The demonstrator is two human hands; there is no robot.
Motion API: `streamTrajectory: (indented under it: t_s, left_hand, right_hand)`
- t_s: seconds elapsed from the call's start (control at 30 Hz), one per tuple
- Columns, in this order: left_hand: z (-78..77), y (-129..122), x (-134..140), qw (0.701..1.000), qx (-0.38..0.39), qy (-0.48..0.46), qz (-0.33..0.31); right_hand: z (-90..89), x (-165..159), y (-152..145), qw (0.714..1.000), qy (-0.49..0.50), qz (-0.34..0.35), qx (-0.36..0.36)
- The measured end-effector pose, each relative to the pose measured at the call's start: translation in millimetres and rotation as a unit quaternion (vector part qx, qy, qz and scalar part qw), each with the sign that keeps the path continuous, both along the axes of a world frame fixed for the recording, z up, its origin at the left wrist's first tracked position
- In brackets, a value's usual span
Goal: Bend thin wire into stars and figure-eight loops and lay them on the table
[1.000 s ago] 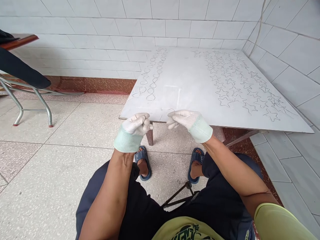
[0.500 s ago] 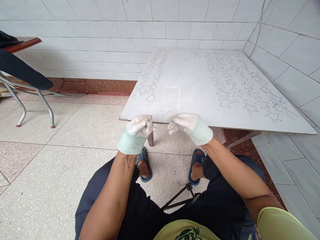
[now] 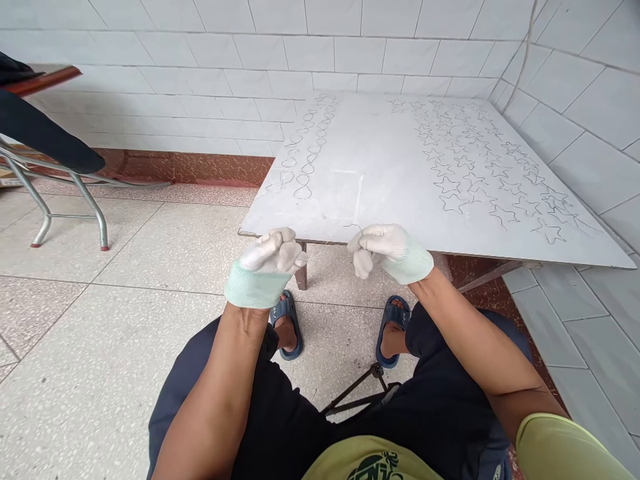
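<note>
My left hand, in a white glove with a pale green cuff, is closed just in front of the board's near edge. From its fingertips a thin bent wire runs across the gap to my right hand. The right hand wears a matching glove and pinches the wire between thumb and fingers. Part of the wire is too faint to follow. Behind both hands lies a white board. Several star-shaped wires cover its right side, and looped wires stand in rows on its left.
A folding chair with metal legs stands at the left, beside a red-brown table edge. White tiled walls meet behind the board. A dark metal frame is on the floor between my legs, near the blue slippers.
My hands have moved slightly apart, the left one leftward and the right one rightward. The wire's arch has shifted, and the right fingers have curled further around it. The view has tilted a little.
</note>
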State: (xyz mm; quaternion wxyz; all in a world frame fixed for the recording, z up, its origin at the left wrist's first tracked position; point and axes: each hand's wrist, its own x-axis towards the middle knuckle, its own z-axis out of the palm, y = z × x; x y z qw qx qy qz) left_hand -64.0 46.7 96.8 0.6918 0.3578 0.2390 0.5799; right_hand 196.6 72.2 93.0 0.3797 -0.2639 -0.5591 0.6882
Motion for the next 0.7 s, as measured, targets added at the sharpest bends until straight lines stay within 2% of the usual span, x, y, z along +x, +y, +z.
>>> streamTrajectory:
  t_s: [0.07, 0.13, 0.2, 0.3, 0.43, 0.53, 0.6, 0.63, 0.7]
  left_hand:
    - [4.3, -1, -3, 0.996, -0.008, -0.047, 0.075]
    - [8.2, 0, -8, 0.987, -0.013, -0.083, 0.134]
    - [11.1, 0, -13, 0.979, -0.011, -0.111, 0.171]
    - [12.8, 1, -19, 0.976, 0.010, -0.098, 0.196]
    - [9.8, 1, -17, 0.982, 0.055, -0.026, 0.177]
    - [3.5, -1, -3, 0.986, 0.087, 0.052, 0.135]
    - [-1.2, -5, 12, 0.982, 0.087, 0.124, 0.108]
    - [-3.1, -8, 19, 0.974, 0.071, 0.183, 0.110]
    - [-5.3, -14, 32, 0.940, 0.058, 0.306, 0.140]
  right_hand:
    - [-0.6, 5, 1, 0.999, -0.016, 0.031, 0.011]
    - [0.1, 9, 2, 0.996, -0.071, 0.052, 0.030]
    - [2.2, 10, 1, 0.985, -0.147, 0.071, 0.057]
    - [6.9, 9, 2, 0.966, -0.225, 0.074, 0.106]
    - [13.2, 5, 4, 0.959, -0.234, 0.022, 0.156]
    - [17.7, 0, 2, 0.962, -0.228, -0.033, 0.149]
    - [20.4, -4, -1, 0.960, -0.239, -0.043, 0.140]
    - [21.5, -6, -2, 0.958, -0.249, -0.038, 0.140]
    - [23.0, -8, -5, 0.953, -0.265, -0.019, 0.144]
